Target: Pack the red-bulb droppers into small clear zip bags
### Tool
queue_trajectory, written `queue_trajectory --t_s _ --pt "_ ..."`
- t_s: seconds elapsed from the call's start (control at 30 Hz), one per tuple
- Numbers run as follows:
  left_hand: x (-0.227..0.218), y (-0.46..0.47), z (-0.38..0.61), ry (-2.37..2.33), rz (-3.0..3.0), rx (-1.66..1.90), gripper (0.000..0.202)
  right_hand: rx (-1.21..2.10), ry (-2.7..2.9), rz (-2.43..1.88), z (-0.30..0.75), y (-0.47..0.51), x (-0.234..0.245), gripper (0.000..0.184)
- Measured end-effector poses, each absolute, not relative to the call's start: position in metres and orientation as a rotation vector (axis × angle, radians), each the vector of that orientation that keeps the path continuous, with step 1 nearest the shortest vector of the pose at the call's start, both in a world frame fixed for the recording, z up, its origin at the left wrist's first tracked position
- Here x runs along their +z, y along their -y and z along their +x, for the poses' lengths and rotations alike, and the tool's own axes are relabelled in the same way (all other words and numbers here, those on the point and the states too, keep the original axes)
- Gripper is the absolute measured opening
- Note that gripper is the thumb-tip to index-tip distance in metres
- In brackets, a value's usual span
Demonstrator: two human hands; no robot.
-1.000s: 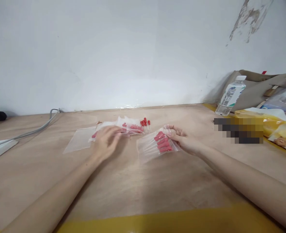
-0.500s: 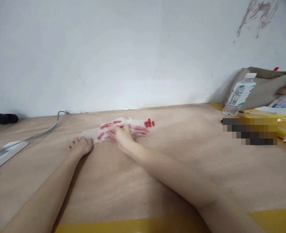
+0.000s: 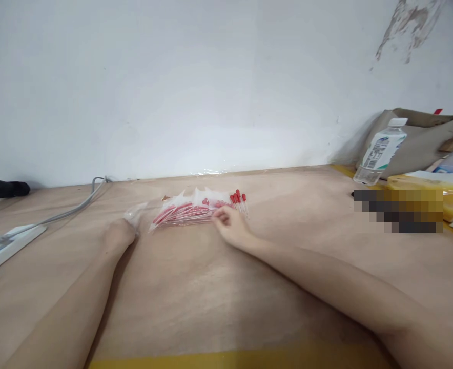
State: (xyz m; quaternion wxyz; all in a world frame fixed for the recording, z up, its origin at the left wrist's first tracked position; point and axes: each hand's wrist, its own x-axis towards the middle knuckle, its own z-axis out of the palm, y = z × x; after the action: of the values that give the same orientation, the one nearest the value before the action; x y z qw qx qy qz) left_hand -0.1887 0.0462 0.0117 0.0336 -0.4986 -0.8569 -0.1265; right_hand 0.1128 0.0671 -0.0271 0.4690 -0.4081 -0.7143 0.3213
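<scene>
My left hand (image 3: 119, 233) is closed on a clear plastic bag (image 3: 136, 214), which sticks up beyond the fingers; motion blurs both. To its right, a row of overlapping clear plastic bags (image 3: 186, 212) with red pieces inside lies on the table. My right hand (image 3: 231, 225) is at the row's right end, fingers curled together; whether anything is pinched in them is hidden. Just beyond that hand, several thin clear droppers with red bulbs (image 3: 239, 199) lie side by side, bulbs towards the wall.
Brown paper edged with yellow tape covers the table (image 3: 196, 297). At left are a white power strip (image 3: 15, 248), its grey cable (image 3: 73, 207) and a black object (image 3: 5, 188). A plastic bottle (image 3: 380, 151), a grey bag (image 3: 414, 138) and yellow packaging (image 3: 422, 182) stand at right.
My right hand has moved right, from the middle of the bag row to its right end. My left hand has closed, and a clear bag now shows in it, apart from the row.
</scene>
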Motion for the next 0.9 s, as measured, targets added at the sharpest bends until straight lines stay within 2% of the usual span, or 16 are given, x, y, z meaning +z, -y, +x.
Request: queue_trajectory --t_s 0.2,0.27,0.3,0.37,0.47,0.63,0.8,0.9 --pt "0.054 -0.034 -0.123 2.149 -1.630 -0.732 0.040 0.287 1.711 -1.391 0.205 -0.113 -0.027 0.016" --pt "0.057 -0.030 -0.090 1.943 -1.874 -0.745 0.038 0.223 1.774 -1.332 0.206 -0.125 -0.026 0.027" --pt "0.054 -0.026 -0.073 1.710 -2.190 -0.760 0.039 0.207 1.836 -1.275 0.204 -0.129 -0.026 0.033" --pt "0.044 -0.015 -0.042 1.369 -2.649 -0.649 0.039 0.202 1.999 -1.177 0.197 -0.136 -0.028 0.040" --pt "0.022 0.003 -0.011 1.185 -2.996 -0.428 0.041 0.234 2.207 -1.147 0.192 -0.142 -0.031 0.042" --pt "-0.001 0.021 0.004 1.178 -3.185 -0.321 0.045 0.236 2.195 -1.112 0.200 -0.138 -0.035 0.043" --pt "-0.005 0.021 0.009 1.267 -3.122 -0.450 0.043 0.220 2.050 -1.201 0.216 -0.129 -0.033 0.030" --pt "-0.004 0.021 0.012 1.309 -3.102 -0.547 0.039 0.267 1.879 -1.372 0.221 -0.130 -0.033 0.029"
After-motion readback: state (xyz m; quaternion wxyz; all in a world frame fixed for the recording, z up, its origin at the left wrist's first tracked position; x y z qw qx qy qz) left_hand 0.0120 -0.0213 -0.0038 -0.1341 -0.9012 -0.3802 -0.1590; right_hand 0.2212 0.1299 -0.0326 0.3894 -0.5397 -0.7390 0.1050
